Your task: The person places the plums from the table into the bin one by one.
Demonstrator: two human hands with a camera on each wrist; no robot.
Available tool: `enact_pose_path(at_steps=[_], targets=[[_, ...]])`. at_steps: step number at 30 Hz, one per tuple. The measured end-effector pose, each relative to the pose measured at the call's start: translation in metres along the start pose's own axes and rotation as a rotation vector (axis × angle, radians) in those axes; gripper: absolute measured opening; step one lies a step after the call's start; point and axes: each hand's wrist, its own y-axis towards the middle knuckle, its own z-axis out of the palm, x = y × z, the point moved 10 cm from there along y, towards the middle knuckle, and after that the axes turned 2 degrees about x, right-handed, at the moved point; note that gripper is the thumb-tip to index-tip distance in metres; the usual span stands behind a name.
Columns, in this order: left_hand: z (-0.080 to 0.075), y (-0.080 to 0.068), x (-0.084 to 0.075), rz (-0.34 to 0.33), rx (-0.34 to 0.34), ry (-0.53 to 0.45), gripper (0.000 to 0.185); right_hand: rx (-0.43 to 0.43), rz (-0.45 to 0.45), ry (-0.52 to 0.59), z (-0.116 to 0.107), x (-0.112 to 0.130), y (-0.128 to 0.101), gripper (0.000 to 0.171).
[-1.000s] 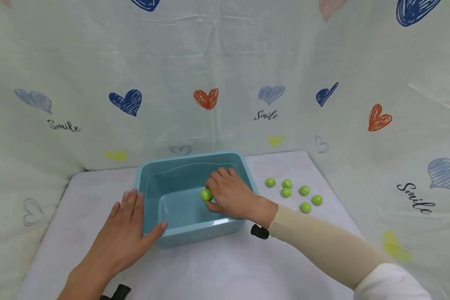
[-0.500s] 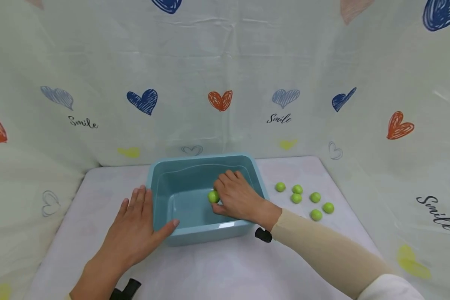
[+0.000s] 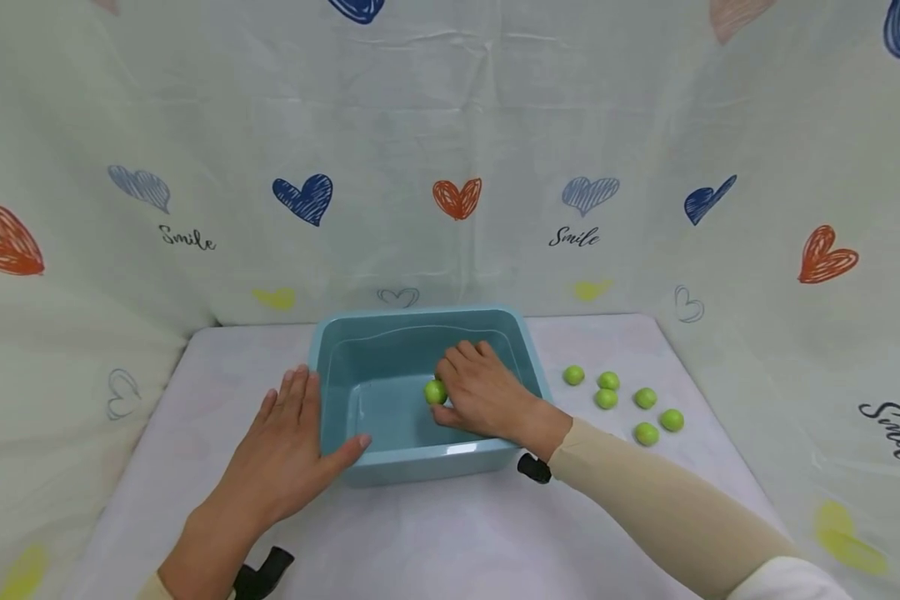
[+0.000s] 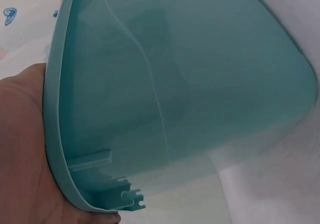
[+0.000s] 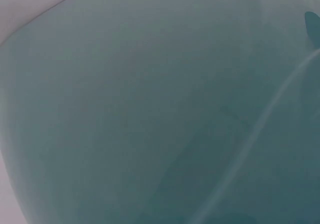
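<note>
A light blue plastic basin (image 3: 390, 323) stands upright on the white-covered table. My left hand (image 3: 277, 458) rests against its left front corner, fingers straight along the side and thumb reaching over the front rim. From the left wrist view, the palm (image 4: 22, 149) lies against the rim of the basin (image 4: 200, 84). My right hand (image 3: 487, 393) reaches over the basin's front right side and holds a small round green ball (image 3: 435, 392) between thumb and fingers, inside the basin. The basin's outer wall (image 5: 125, 109) fills the right wrist view, which hides that hand.
Several similar green balls (image 3: 646, 398) lie loose on the table (image 3: 450, 542) to the right of the basin. Behind it hangs a pale curtain (image 3: 390, 125) with printed hearts, which also runs along both sides. A black wrist strap piece (image 3: 534, 468) sits below the right wrist.
The head view has turned slightly left, so everything appears shifted right. Both hands keep the same places at the basin, and the right hand still holds the ball.
</note>
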Motion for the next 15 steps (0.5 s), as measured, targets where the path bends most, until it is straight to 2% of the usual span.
enact_pose_path(at_steps=[9, 15], targets=[[-0.001, -0.001, -0.001, 0.007, 0.003, 0.019, 0.121, 0.016, -0.014, -0.001, 0.002, -0.002, 0.002, 0.036], [-0.001, -0.001, -0.001, 0.003, 0.015, 0.030, 0.121, 0.089, -0.001, 0.003, 0.012, -0.004, 0.004, 0.035]])
